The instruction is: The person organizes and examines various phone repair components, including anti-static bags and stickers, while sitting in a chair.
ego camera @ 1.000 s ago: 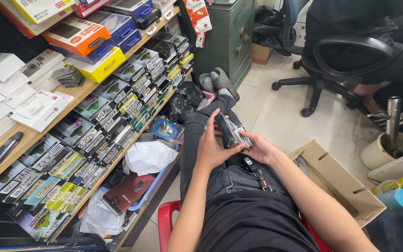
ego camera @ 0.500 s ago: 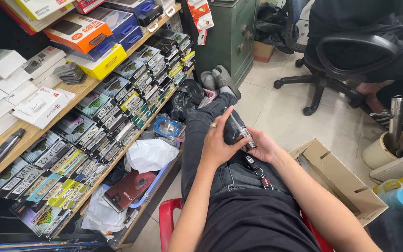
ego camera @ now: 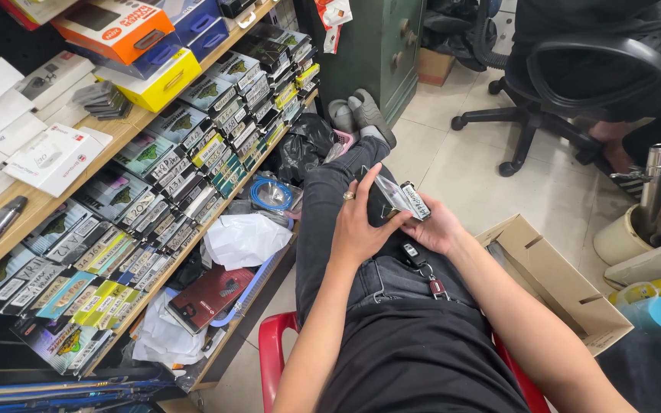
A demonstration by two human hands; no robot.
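I sit on a red plastic chair [ego camera: 273,356] with my legs in dark jeans stretched out. Both hands meet over my lap. My left hand [ego camera: 357,226], with a ring on one finger, and my right hand [ego camera: 436,228] together grip a small clear plastic packet [ego camera: 399,200] with a black and white printed card at its top. A key fob with a red tag [ego camera: 422,268] hangs at my waist, just below the hands.
Shelves [ego camera: 128,130] on the left hold rows of small packaged boxes [ego camera: 193,153]. An open cardboard box [ego camera: 556,283] sits on the floor at my right. A green metal cabinet [ego camera: 380,46] and a black office chair [ego camera: 568,84] stand ahead. Plastic bags [ego camera: 242,237] lie low on the shelf.
The view has shifted a little. My hands have turned the packet so its printed card end now points right, and my left hand covers more of it.
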